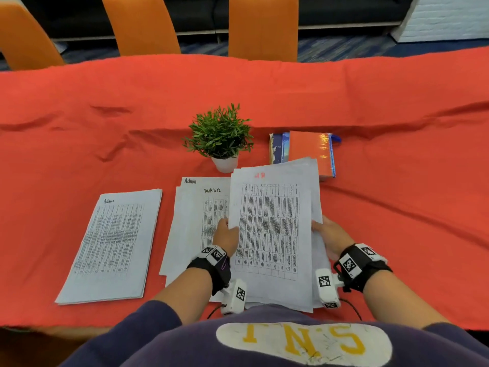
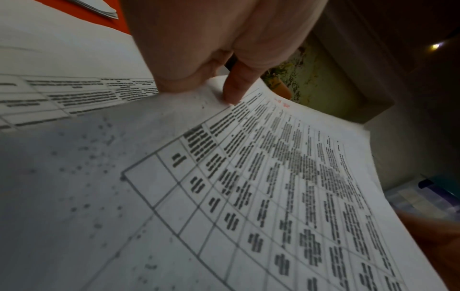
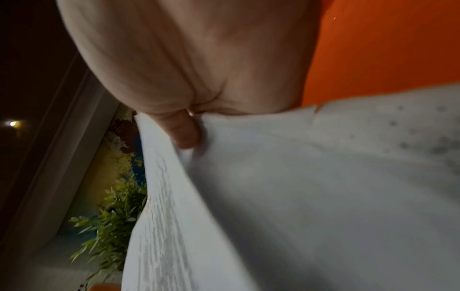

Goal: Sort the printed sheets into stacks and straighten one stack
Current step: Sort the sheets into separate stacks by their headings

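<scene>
A sheaf of printed table sheets (image 1: 272,234) with red lettering at its top is held up over the table's near edge. My left hand (image 1: 226,235) grips its left edge, thumb on top (image 2: 234,86). My right hand (image 1: 330,234) grips the right edge, thumb tip pressing the paper (image 3: 185,133). Under the sheaf's left side lies a loose pile headed "Admin" and "Task List" (image 1: 195,207). A neat stack marked "Admin" (image 1: 113,245) lies further left on the red cloth.
A small potted plant (image 1: 221,136) stands just beyond the papers. Books with an orange cover on top (image 1: 307,152) lie to its right. Red tablecloth (image 1: 397,154) spreads wide on both sides. Orange chairs (image 1: 262,25) line the far edge.
</scene>
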A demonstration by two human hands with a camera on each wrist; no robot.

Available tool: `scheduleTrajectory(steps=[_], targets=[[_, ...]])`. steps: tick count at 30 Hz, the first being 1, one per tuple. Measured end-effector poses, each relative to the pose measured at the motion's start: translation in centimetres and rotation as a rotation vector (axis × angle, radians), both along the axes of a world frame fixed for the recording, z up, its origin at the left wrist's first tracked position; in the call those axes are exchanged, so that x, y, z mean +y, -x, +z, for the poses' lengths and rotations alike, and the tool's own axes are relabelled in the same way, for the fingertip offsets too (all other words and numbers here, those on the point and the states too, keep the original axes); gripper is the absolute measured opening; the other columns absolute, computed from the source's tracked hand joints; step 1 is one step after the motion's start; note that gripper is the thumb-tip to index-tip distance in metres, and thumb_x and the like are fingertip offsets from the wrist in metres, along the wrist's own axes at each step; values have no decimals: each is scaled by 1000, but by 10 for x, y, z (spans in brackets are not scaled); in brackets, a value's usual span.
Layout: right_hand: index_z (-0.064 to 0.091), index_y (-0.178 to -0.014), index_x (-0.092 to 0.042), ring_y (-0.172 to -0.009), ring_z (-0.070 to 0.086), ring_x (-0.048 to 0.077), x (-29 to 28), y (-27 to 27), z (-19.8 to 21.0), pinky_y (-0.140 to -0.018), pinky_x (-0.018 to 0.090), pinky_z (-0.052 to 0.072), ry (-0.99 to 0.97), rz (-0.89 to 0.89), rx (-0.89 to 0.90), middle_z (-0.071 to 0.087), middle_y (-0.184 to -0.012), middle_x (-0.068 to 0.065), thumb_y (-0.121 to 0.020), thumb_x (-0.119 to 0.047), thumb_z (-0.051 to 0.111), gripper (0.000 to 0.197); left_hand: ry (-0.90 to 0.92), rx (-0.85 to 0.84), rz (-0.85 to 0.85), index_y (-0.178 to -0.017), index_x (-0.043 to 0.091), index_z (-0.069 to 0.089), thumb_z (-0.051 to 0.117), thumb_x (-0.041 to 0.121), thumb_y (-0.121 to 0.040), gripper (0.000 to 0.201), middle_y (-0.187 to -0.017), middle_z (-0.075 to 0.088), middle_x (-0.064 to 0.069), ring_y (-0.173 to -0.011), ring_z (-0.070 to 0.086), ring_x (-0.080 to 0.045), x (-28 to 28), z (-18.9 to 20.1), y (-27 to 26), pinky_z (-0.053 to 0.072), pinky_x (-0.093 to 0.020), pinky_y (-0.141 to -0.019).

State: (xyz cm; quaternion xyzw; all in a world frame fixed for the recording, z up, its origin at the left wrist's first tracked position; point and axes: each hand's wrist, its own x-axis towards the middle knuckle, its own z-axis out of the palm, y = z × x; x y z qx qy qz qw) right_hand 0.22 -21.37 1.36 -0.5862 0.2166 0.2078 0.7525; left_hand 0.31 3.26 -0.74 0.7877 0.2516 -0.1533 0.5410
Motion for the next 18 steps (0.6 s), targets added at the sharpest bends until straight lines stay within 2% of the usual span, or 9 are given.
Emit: scheduleTrajectory(steps=[2,5,6,8,10,12,14,16,18], targets=[[59,-125,-13,-110,63,25,5,-1,0,-103,46,44,48,16,24,70,-114,7,-81,-57,60,63,11,25,-13,-123,11,47,39,10,-96,28,-92,55,-3,-68,47,-12,2,0,-1,40,-24,-57],[56,-129,-16,-118,58,17,12,-2,-3,-107,42,40,139,96,31,65,-123,-1,-84,-64,52,66,-26,11,3,-122,9,49,37,9,-96,28,-85,52,-1,-64,44,-10,6,0,-3,34,-22,-52],[55,-131,-18,-120,57,16,15,-3,-5,-107,42,40,187,148,-2,63,-127,-2,-84,-58,60,62,-28,4,20,-120,9,49,37,8,-96,26,-81,50,1,-63,43,-10,8,1,-4,33,-22,-52],[60,-118,-20,-108,64,17,19,-2,-7,-93,35,49,296,240,-73,67,-118,0,-86,-22,69,34,-25,5,33,-116,8,48,37,7,-96,23,-81,48,1,-64,43,-10,12,-1,-6,34,-22,-53],[62,-110,-18,-96,66,17,20,-1,-8,-81,31,52,410,258,-90,70,-109,4,-83,3,64,35,-63,8,-5,-114,10,49,41,10,-95,20,-91,54,-2,-71,48,-11,17,-5,-6,39,-22,-60],[60,-112,-16,-98,65,23,20,-2,-8,-85,35,50,479,233,-94,69,-109,7,-82,7,62,38,-201,9,-38,-115,11,53,50,15,-92,24,-112,58,-8,-92,55,-19,26,-11,-5,46,-28,-78],[60,-116,-17,-102,62,25,17,-3,-8,-87,37,48,528,204,-85,66,-110,7,-83,6,61,40,-448,66,-44,-119,11,55,58,21,-88,33,-126,51,-13,-114,51,-28,40,-19,-2,44,-35,-93],[59,-121,-14,-102,60,26,13,-3,-9,-87,37,48,555,175,-60,65,-110,8,-84,5,61,42,-631,164,-58,-124,11,50,62,23,-86,42,-130,42,-14,-121,43,-30,54,-28,4,42,-39,-97],[58,-123,-12,-100,61,26,10,-1,-11,-85,35,47,555,148,-56,65,-111,10,-83,7,61,44,-670,219,-54,-128,10,42,64,19,-82,52,-133,37,-14,-123,38,-30,64,-37,9,40,-40,-99]])
